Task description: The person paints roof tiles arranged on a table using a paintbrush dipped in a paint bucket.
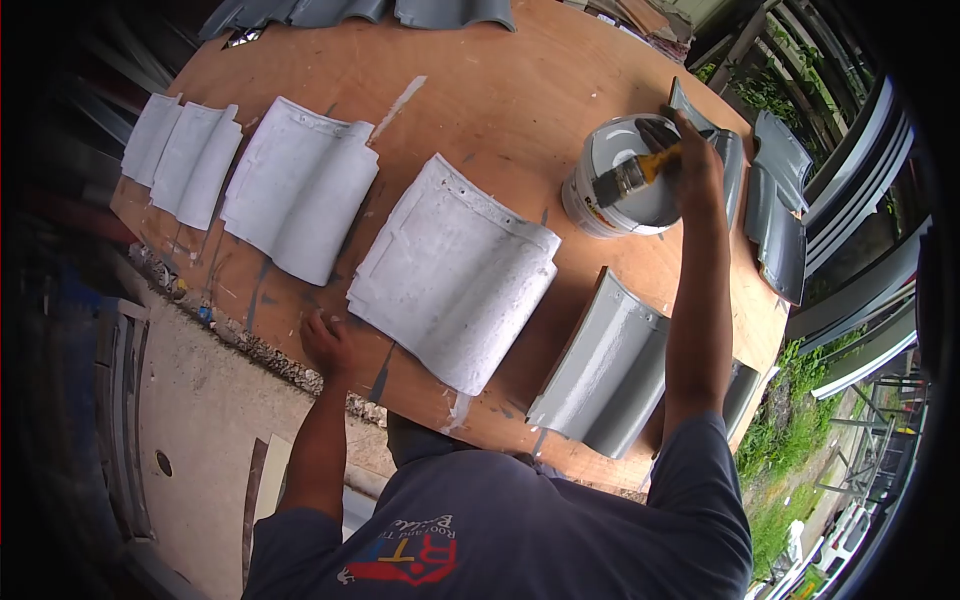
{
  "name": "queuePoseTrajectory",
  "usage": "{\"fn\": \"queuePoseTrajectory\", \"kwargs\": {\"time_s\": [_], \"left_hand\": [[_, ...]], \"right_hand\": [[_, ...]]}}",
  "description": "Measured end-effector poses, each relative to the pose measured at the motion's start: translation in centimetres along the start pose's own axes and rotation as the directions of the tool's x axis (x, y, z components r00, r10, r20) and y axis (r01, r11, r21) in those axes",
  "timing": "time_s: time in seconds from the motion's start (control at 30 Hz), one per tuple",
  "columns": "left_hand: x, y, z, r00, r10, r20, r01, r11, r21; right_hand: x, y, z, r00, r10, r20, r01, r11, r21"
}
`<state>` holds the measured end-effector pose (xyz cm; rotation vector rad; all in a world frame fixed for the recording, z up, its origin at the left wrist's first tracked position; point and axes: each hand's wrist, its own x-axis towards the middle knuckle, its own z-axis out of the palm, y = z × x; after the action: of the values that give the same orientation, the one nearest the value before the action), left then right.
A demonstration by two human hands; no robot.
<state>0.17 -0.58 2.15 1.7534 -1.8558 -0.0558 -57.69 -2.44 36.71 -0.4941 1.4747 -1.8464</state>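
Observation:
My right hand (pixel 697 165) is closed round the yellow handle of a paintbrush (pixel 625 180). Its bristles are coated grey and hang over a white bucket (pixel 578 205) of grey paint. On the near edge of the board, my left hand (pixel 328 342) rests with fingers spread, holding nothing. Just right of that hand lies a white-coated roof tile (pixel 455 270), with a dry, matte face. A glossy grey roof tile (pixel 605 365) sits below the bucket, partly hidden by my right forearm.
The wooden board (pixel 480 90) carries more white tiles (pixel 298 185) to the left. Grey tiles (pixel 455 10) line the far edge, and others (pixel 777 235) lie at the right. Dark grey paint marks streak the wood. Curved metal strips (pixel 865 170) stand beyond the right edge.

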Motion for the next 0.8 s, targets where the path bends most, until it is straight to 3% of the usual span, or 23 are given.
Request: {"fn": "queuePoseTrajectory", "kwargs": {"time_s": [0.1,0.23,0.27,0.33,0.37,0.4,0.43,0.47,0.53,0.57,0.6,0.63,0.67,0.73,0.77,0.8], "left_hand": [[-0.2,0.1,-0.2,1.0,-0.022,0.011,0.023,0.999,-0.03],[-0.2,-0.3,-0.1,1.0,0.003,-0.022,-0.004,0.998,-0.059],[-0.2,-0.5,-0.2,0.999,0.029,-0.029,-0.032,0.994,-0.101],[-0.4,-1.7,-0.1,0.999,0.028,-0.044,-0.036,0.983,-0.179],[-0.5,-1.8,-0.7,0.997,-0.074,0.032,0.081,0.932,-0.353],[-0.1,-1.4,-0.8,0.978,-0.158,0.133,0.204,0.839,-0.505],[0.4,-0.9,-0.9,0.982,-0.125,0.144,0.182,0.841,-0.509],[0.7,-0.4,-1.2,0.975,-0.084,0.205,0.193,0.777,-0.6],[1.7,1.7,-2.3,0.966,-0.035,0.258,0.208,0.697,-0.686],[2.4,3.2,-2.9,0.928,0.01,0.373,0.21,0.812,-0.545],[3.1,4.3,-3.2,0.872,0.031,0.488,0.184,0.903,-0.388],[3.2,4.2,-1.7,0.934,0.147,0.325,0.002,0.909,-0.418],[3.1,3.6,-0.8,0.932,0.154,0.328,-0.002,0.908,-0.419],[4.1,2.9,0.2,0.917,0.089,0.388,0.049,0.942,-0.331],[4.5,2.8,0.3,0.916,0.11,0.387,0.031,0.94,-0.34],[4.7,2.7,0.0,0.871,0.046,0.489,0.156,0.918,-0.364]], "right_hand": [[-7.4,-1.7,-2.6,0.993,-0.06,0.102,0.05,0.993,0.104],[-20.6,-5.3,-8.3,0.954,-0.274,0.121,0.25,0.951,0.182],[-24.0,-5.6,-10.3,0.926,-0.348,0.144,0.324,0.932,0.165],[-29.5,-5.7,-14.9,0.885,-0.435,0.166,0.455,0.884,-0.109],[-32.8,-5.9,-15.7,0.901,-0.427,-0.078,0.336,0.8,-0.497],[-36.1,-6.1,-17.8,0.897,-0.413,-0.159,0.098,0.535,-0.839],[-38.2,-6.0,-20.1,0.913,-0.342,-0.224,-0.066,0.417,-0.907],[-40.1,-5.7,-21.8,0.904,-0.267,-0.334,-0.209,0.405,-0.89],[-43.3,-4.6,-24.3,0.765,-0.285,-0.577,-0.504,0.291,-0.813],[-44.9,-4.6,-25.5,0.762,-0.288,-0.58,-0.507,0.293,-0.811],[-46.5,-4.6,-26.8,0.766,-0.253,-0.591,-0.43,0.483,-0.763],[-47.6,-4.5,-26.8,0.773,-0.215,-0.597,-0.341,0.652,-0.677],[-48.0,-3.7,-26.8,0.768,-0.215,-0.604,-0.346,0.654,-0.673],[-47.2,-1.5,-24.8,0.654,-0.44,-0.615,0.104,0.858,-0.503],[-46.6,-0.7,-23.7,0.637,-0.465,-0.615,0.167,0.862,-0.479],[-45.8,-0.2,-21.3,0.632,-0.462,-0.622,0.231,0.878,-0.418]]}}
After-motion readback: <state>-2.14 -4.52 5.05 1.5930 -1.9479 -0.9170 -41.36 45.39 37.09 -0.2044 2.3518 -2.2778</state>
